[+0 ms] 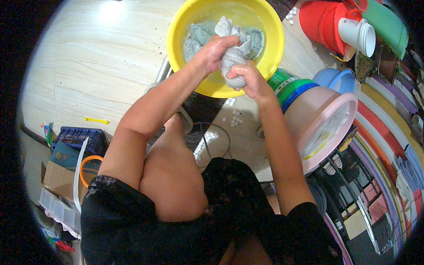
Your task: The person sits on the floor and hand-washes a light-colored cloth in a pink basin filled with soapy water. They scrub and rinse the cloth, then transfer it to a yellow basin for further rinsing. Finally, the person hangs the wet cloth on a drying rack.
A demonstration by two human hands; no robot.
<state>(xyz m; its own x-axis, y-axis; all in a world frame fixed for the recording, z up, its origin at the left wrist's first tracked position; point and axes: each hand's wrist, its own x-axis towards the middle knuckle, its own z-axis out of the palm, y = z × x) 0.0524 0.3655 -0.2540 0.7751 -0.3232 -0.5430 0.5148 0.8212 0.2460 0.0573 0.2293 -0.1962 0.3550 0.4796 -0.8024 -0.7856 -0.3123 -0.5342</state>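
My left hand (pixel 217 51) and my right hand (pixel 248 79) both grip a grey cloth (pixel 233 61), bunched and twisted between them. The left hand is around its upper part and the right hand around its lower end. The cloth is above a yellow plastic basin (pixel 175 43). Cloudy water (pixel 240 15) shows inside the basin. A wet grey-green cloth (pixel 193 41) lies in the basin at the left, and a pale cloth with dark lines (pixel 257 41) lies at the right.
Close on the right are a green bucket (pixel 281 78) and a pink basin (pixel 351 106). Red buckets (pixel 318 23) and a white bucket (pixel 354 31) are farther off. A dark blue plastic crate (pixel 78 135) and cardboard box (pixel 59 175) are at the left. White pebbles (pixel 235 119) dot the floor.
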